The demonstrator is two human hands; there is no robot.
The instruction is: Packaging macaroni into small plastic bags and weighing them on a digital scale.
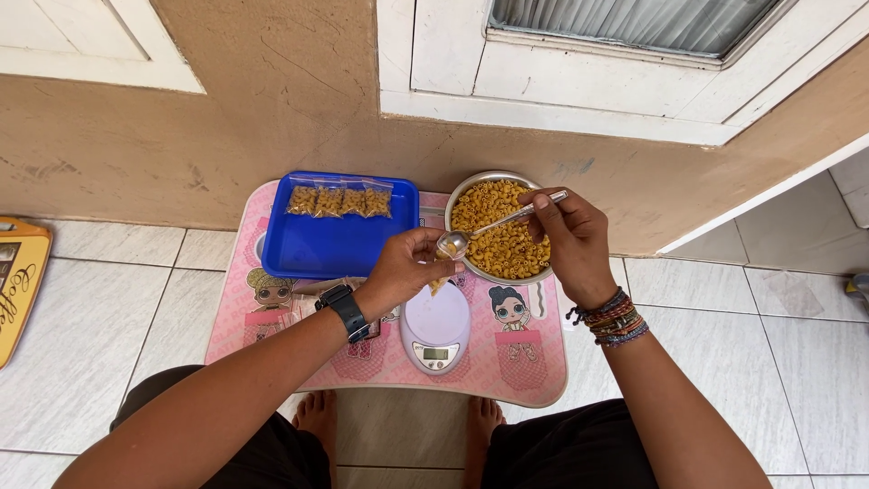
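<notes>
on our small pink cartoon-print table, left hand pinches a small clear plastic bag above the white scale; right hand grips a metal spoon, best tipped slowly into the bag.

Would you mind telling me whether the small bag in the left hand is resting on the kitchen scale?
Apart. The head view shows the small bag held up by the left hand, with bare scale platform visible below it.

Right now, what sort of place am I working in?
Probably a home floor or porch, not a workshop: a pink folding lap table on tiled floor, against a plastered wall under a white-framed window.
</notes>
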